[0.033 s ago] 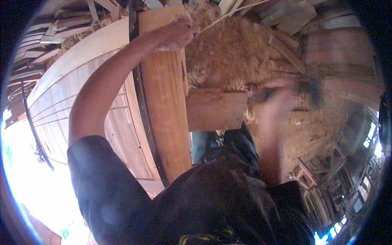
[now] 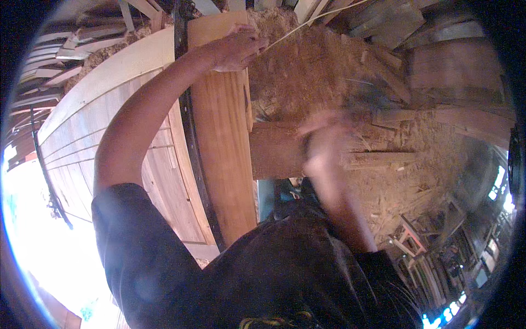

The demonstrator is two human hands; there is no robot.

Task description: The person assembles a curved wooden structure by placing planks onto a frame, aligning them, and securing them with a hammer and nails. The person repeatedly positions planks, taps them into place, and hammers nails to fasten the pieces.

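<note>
My left hand [image 2: 236,50] rests over the far end of a long orange-brown plank [image 2: 222,159], its fingers curled at the plank's right edge. A thin pale strip [image 2: 307,22] runs from these fingertips toward the upper right; whether it is cord or wood I cannot tell. My right hand [image 2: 329,145] is smeared by motion in front of a short brown board [image 2: 274,148]. Its fingers, and anything in them, are too blurred to make out. A dark metal bar [image 2: 192,126] lies along the plank's left side.
A large curved face of pale boards [image 2: 115,120] stands at the left. Sawdust and shavings [image 2: 307,71] cover the ground beyond. Loose timber [image 2: 427,24] lies at the upper right, and a small wooden frame [image 2: 408,238] with stacked slats is at the lower right.
My right hand has swung left, from over the sawdust to the short board. Earlier a dark, red-tipped thing showed blurred at that hand. The left hand has barely moved.
</note>
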